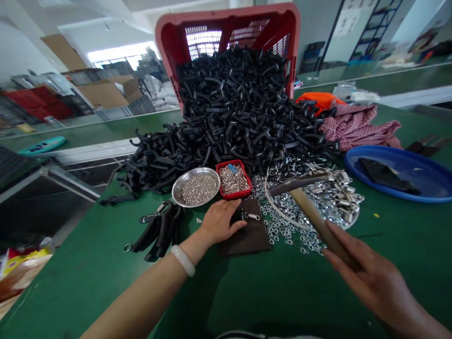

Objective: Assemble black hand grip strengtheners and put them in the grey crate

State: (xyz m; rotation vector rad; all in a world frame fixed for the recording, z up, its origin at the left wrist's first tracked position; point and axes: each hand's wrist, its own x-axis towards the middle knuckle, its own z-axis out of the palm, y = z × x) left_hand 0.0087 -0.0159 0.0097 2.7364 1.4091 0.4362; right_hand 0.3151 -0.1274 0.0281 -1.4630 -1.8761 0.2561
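Note:
My right hand (370, 268) is wrapped round the wooden handle of a hammer (312, 212), whose metal head is raised above the heap of small metal parts. My left hand (222, 220) rests at the left side of a dark flat plate (252, 238), fingers stretched out and thumb apart. Whatever lies beneath its palm is hidden. On the plate, just right of the thumb, sits a small metal spring piece (252, 216) beside a small dark upright part. Several black curved handles (162, 230) with metal fittings lie left of my left hand.
A metal bowl (180, 188) of small rivets and a red tray (235, 194) of metal pins stand beyond the plate. Behind them, black plastic parts (233, 108) spill from a red crate (293, 52). Shiny metal rings (303, 235), a blue tray (438, 181) and checked cloth (363, 125) lie right.

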